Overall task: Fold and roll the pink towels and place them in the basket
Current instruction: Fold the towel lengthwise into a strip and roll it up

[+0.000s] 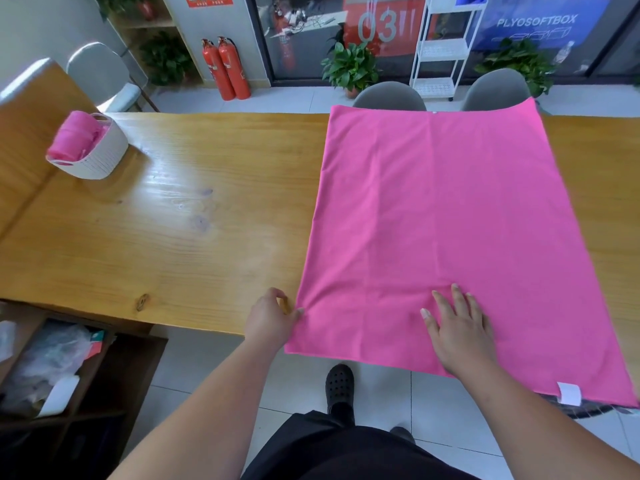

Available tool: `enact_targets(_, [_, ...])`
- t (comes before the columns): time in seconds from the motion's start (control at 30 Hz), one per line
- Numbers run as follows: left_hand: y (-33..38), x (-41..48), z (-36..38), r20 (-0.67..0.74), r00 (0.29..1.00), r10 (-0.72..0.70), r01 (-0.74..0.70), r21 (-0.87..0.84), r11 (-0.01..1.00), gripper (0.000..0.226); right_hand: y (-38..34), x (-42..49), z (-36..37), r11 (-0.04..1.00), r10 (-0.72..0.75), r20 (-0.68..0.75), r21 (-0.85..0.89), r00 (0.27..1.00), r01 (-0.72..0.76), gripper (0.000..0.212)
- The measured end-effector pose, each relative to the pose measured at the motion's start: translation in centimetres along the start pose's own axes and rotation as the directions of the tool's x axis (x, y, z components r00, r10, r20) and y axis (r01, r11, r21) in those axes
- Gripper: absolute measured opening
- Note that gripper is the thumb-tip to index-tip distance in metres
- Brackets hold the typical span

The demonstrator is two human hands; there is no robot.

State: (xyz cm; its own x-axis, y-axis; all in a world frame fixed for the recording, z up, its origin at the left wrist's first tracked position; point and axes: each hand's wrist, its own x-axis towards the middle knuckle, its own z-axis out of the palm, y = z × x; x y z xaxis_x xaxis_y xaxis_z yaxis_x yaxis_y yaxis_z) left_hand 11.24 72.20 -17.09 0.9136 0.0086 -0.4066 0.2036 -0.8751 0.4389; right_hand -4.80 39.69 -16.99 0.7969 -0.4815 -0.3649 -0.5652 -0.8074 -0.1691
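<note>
A large pink towel (443,220) lies spread flat across the right half of the wooden table (180,220), its near edge hanging over the table's front with a white label at the near right corner. My left hand (272,318) pinches the towel's left edge close to the near corner. My right hand (457,330) presses flat on the towel near its front edge, fingers spread. A white basket (98,157) stands at the far left of the table with rolled pink towels (74,138) inside.
Grey chairs (389,97) stand behind the table's far edge, another at the far left. A dark shelf unit (69,368) with bags and papers sits below the table's near left. Fire extinguishers, plants and a white rack stand by the back wall.
</note>
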Motion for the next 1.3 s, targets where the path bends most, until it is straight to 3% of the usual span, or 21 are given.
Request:
enact_targets(0.17, [2.2, 2.7, -0.7, -0.02, 0.999, 0.03, -0.031, -0.074, 0.997, 0.049, -1.3, 1.0, -1.4, 0.999, -0.006, -0.059, -0.036, 0.998, 0.004, 0.081])
enact_targets(0.4, [8.9, 8.8, -1.8, 0.064, 0.992, 0.11, -0.101, -0.122, 0.987, 0.064, -3.5, 7.1, -4.0, 0.992, -0.119, 0.016, -0.039, 0.993, 0.119, 0.071])
enact_targets(0.6, [13.4, 14.4, -1.8, 0.084, 0.991, 0.108, -0.095, -0.147, 0.985, 0.062, -5.5, 11.6, -5.1, 0.997, -0.078, 0.036, -0.024, 0.996, 0.078, 0.074])
enact_targets(0.73, [14.7, 18.0, -1.4, 0.058, 0.997, 0.054, -0.047, -0.128, 0.991, 0.054, -6.9, 13.5, -5.0, 0.996, -0.037, 0.003, -0.076, 0.999, 0.037, 0.076])
enact_targets(0.87, [15.2, 20.0, -1.1, 0.105, 0.992, 0.069, -0.057, -0.109, 0.992, 0.023, -7.4, 14.3, -4.5, 0.997, -0.026, 0.002, -0.079, 1.0, 0.026, 0.078])
enact_targets(1.1, [13.8, 21.1, -1.7, 0.087, 0.996, -0.01, 0.038, -0.326, 0.945, 0.019, -6.1, 14.1, -2.7, 0.998, 0.003, -0.025, -0.056, 1.0, -0.005, 0.078])
enact_targets(1.3, [13.9, 19.9, -1.6, -0.037, 0.998, 0.051, -0.058, -0.205, 0.977, 0.017, -6.1, 14.3, -2.5, 0.996, -0.018, -0.048, -0.093, 0.999, 0.014, 0.081])
